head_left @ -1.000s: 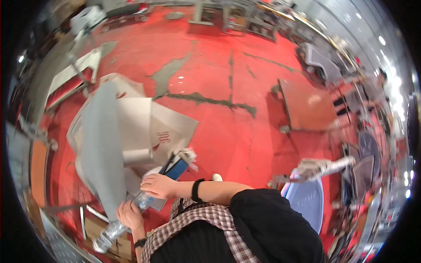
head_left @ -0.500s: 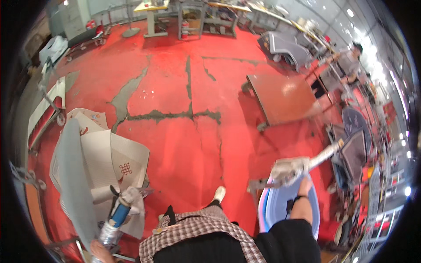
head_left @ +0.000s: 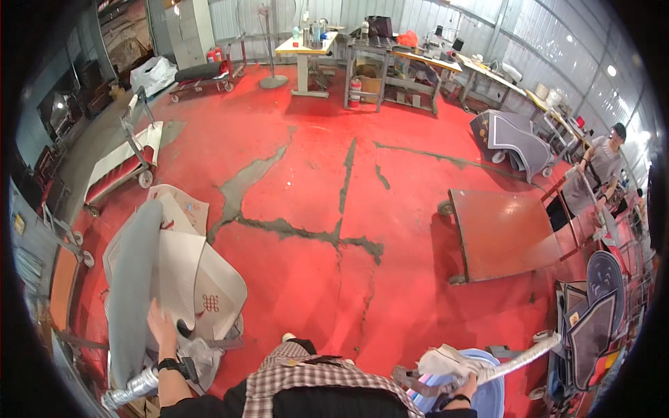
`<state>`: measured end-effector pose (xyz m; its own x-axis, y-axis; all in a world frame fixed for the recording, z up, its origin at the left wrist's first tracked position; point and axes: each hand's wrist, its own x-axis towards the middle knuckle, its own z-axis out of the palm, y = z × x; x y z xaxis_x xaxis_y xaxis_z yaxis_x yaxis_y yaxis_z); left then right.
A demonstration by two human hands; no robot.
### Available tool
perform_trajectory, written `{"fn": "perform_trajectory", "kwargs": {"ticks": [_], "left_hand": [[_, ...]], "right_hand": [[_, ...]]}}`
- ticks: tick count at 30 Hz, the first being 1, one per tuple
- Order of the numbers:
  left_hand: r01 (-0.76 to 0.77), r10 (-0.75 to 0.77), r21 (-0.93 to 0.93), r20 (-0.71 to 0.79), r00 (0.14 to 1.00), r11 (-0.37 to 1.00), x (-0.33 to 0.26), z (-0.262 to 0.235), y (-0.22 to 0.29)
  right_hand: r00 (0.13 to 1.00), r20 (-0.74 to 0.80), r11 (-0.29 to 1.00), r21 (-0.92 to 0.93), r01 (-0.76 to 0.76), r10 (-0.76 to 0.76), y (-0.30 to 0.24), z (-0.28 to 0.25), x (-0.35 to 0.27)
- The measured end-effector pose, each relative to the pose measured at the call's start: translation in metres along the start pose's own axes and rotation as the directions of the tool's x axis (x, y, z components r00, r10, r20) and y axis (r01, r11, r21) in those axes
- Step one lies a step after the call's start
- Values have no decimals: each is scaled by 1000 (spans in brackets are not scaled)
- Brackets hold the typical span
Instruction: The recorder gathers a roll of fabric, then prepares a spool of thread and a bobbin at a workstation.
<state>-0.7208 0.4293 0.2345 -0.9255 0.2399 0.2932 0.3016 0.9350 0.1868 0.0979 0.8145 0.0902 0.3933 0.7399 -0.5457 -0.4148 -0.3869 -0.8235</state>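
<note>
My left hand (head_left: 162, 326), with a dark band on its wrist, reaches out with straightened fingers beside a pile of beige mats (head_left: 182, 261), against the edge of a rolled or folded grey sheet (head_left: 134, 272). Whether it touches them I cannot make out. A silver-wrapped tube (head_left: 136, 384) lies just below that forearm. My right hand (head_left: 467, 390) is beneath a silver-wrapped pole (head_left: 523, 355) draped with a pale cloth (head_left: 446, 361), above a stack of blue tubs (head_left: 495, 390). Its fingers are mostly hidden by the pole and cloth.
A flat brown cart (head_left: 502, 233) stands ahead on the right, with a person (head_left: 592, 171) at its handle. Grey mats (head_left: 516, 143) lie on a trolley beyond, and dark mats (head_left: 592, 334) stand at the right. Worktables (head_left: 306, 47) line the far wall; a white trolley (head_left: 129, 164) is at left.
The view has tilted up and shifted left. My left hand has left the wrapped tube and moved forward to the mats. My right hand has come back toward me beside the wrapped pole.
</note>
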Motion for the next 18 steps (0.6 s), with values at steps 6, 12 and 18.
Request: {"fn": "perform_trajectory", "kwargs": {"ticks": [6, 12, 18], "left_hand": [[-68, 134, -380, 148, 980, 923, 90, 58, 94], [-80, 252, -499, 288, 924, 863, 213, 137, 171], [-287, 536, -610, 273, 799, 739, 336, 178, 294]], "right_hand": [[965, -253, 934, -357, -21, -75, 18, 18, -58], [934, -349, 965, -212, -154, 72, 43, 96, -100], [919, -383, 963, -200, -177, 90, 31, 149, -114]]}}
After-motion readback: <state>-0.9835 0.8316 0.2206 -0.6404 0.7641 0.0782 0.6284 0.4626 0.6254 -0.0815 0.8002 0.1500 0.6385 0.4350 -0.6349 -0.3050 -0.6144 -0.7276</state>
